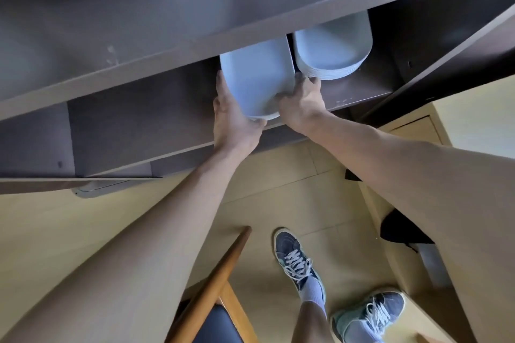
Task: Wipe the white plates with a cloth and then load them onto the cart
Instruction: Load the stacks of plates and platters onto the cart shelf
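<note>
Left hand (237, 122) and right hand (302, 104) hold a plate (256, 78) — fingers (312, 84) curled round it.

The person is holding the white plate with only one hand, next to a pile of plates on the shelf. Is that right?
Not quite. The head view shows both hands holding it: the left hand grips the white plate by its left edge, the right hand by its right edge. The pile of plates is beside it on the shelf.
</note>
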A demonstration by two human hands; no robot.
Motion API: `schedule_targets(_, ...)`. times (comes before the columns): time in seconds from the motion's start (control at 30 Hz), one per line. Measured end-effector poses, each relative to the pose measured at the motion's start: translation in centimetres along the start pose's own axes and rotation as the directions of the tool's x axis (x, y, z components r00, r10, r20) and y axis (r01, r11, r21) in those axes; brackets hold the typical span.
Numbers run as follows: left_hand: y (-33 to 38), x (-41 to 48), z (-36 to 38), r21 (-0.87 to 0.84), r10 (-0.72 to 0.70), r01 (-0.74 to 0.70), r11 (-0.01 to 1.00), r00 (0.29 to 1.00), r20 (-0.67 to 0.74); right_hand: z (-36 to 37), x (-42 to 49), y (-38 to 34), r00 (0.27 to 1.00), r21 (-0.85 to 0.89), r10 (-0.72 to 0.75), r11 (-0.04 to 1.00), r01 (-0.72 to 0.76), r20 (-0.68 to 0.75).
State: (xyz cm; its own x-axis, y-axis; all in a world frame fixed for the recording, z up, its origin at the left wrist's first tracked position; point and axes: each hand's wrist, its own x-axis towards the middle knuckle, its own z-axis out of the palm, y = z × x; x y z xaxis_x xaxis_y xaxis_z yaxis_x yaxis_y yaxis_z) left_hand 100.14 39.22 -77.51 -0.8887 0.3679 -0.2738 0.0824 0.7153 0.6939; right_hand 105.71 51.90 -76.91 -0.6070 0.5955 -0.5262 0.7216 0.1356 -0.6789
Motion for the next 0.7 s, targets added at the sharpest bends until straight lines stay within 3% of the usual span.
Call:
schedule_targets(0.17,0.6,3.0,0.8,0.015,0.011,-0.010,1.000,0.998,-0.055,-0.5,0.2,-1.6,0.995,0.120,-0.096,0.988,0.092,0.021)
schedule_targets(0.33,0.5,4.8,0.5,-0.011,-0.009,0.008,1.000,1.000,-0.011,-1.5,0.8,-2.3,0.980,-0.141,-0.154,0.975,0.172,0.127)
schedule_targets(0.47,1.2,2.8,-1.4,0.057,-0.011,0.007,0.998,0.997,0.072,-3.4,-0.1,-1.0,0.987,-0.181,-0.145,0.971,0.154,0.063)
schedule_targets(0.57,3.0,-1.3,-1.8,0.092,0.074,-0.074,0.993,0.997,0.004,-5.9,-2.7,1.5,0.978,-0.165,-0.207,0.964,0.208,0.022)
schedule_targets(0.7,7.6,-8.9,1.4,0.037,0.309,-0.317,0.948,0.939,0.150,-10.9,-7.2,6.4,0.943,-0.280,-0.329,0.910,0.306,-0.038)
